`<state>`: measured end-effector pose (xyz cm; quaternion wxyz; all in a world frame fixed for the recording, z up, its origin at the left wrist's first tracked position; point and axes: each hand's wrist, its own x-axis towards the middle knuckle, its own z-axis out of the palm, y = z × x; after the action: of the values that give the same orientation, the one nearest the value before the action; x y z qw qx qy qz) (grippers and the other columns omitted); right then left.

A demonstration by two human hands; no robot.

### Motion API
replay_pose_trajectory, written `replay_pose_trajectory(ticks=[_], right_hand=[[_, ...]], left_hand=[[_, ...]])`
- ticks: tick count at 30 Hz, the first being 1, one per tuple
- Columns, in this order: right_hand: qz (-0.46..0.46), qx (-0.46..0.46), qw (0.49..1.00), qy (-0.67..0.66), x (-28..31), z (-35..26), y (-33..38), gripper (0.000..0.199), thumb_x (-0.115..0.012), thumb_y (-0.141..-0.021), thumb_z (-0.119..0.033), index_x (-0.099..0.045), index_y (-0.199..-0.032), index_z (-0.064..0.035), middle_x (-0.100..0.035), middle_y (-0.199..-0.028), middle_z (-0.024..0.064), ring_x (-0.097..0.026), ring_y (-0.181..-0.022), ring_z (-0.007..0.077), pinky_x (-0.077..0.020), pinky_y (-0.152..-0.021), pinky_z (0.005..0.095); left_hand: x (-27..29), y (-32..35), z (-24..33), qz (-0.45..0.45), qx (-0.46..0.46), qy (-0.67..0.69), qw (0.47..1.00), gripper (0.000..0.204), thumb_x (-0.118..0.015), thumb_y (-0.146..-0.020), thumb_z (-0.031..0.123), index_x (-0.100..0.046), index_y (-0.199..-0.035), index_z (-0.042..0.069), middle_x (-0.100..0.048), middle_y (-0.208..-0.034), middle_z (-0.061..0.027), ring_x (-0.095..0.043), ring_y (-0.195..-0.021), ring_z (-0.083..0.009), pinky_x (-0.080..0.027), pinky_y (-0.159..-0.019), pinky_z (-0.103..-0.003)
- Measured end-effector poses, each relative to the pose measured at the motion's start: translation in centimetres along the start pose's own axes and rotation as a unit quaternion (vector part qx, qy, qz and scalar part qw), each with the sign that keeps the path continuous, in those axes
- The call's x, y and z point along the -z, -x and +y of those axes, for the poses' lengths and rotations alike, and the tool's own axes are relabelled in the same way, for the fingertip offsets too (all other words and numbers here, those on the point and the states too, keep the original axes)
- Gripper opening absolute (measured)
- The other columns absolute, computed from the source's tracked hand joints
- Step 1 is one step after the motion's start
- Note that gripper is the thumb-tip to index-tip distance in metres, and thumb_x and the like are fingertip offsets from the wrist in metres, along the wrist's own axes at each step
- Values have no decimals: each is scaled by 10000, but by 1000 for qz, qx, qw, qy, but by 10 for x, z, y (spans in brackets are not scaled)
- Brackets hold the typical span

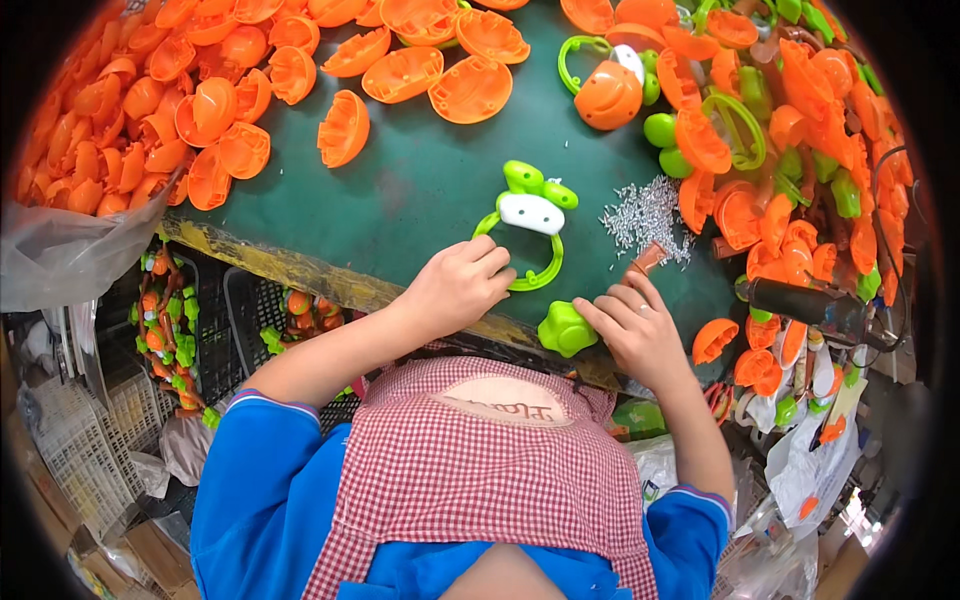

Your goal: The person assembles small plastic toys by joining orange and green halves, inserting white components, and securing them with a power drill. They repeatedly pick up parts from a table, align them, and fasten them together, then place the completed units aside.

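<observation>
Green ring toy (528, 225) with white face piece flat on green table (420, 190), near front edge. Left hand (458, 288) curled over ring's lower arc, fingers gripping it. Right hand (637, 325) closed on a green lump (567, 328) at table edge, a small brown tool (647, 260) pinched in the fingertips. Heap of tiny silver screws (645, 212) just beyond. Likely trouble: lump sliding off the edge into crates (250, 310) below; screws scattering if brushed by the wrist. Orange shells (200, 110) piled left and behind, mixed orange-green parts (800, 120) right. Clear plastic bag (70, 250) hanging far left; no readable labels there.
</observation>
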<state>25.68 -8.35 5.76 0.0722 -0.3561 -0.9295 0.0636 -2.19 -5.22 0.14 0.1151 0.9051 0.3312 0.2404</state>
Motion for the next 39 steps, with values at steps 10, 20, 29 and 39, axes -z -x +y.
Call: replay_pose_trajectory(ticks=[10, 20, 29, 39], right_hand=[[260, -255, 931, -19, -29, -22, 46, 504, -683, -705, 33, -623, -1205, 28, -610, -1097, 170, -597, -969, 338, -491, -855, 410], [272, -425, 532, -680, -33, -29, 3, 311, -466, -1021, -255, -535, -1185, 0, -597, -819, 63, -551, -590, 93, -473, -499, 227], [127, -482, 608, -618, -31, -25, 12, 295, -477, -1020, -258, -564, -1156, -12, -589, -805, 30, -542, -598, 67, -457, -501, 224], [158, -133, 965, -164, -18, -33, -31, 367, -758, -723, -110, -664, -1070, -41, -650, -989, 88, -609, -933, 276, -465, -824, 419]], left_hand=[[1, 5, 1, 38, -21, 16, 999, 131, -696, -712, 147, -619, -803, 91, -592, -782, -26, -591, -758, -181, -506, -675, -313], [2, 14, 0, 20, -31, 49, 998, 170, -722, -751, 190, -618, -849, 99, -632, -753, -21, -636, -713, -172, -506, -738, -328], [-3, 10, -2, 12, -95, 55, 994, 113, -648, -749, 178, -574, -805, 114, -571, -687, 10, -599, -659, -150, -481, -662, -305], [-21, -10, -14, 11, -182, 69, 981, 108, -618, -749, 175, -536, -758, 105, -498, -680, -6, -563, -664, -166, -490, -714, -318]])
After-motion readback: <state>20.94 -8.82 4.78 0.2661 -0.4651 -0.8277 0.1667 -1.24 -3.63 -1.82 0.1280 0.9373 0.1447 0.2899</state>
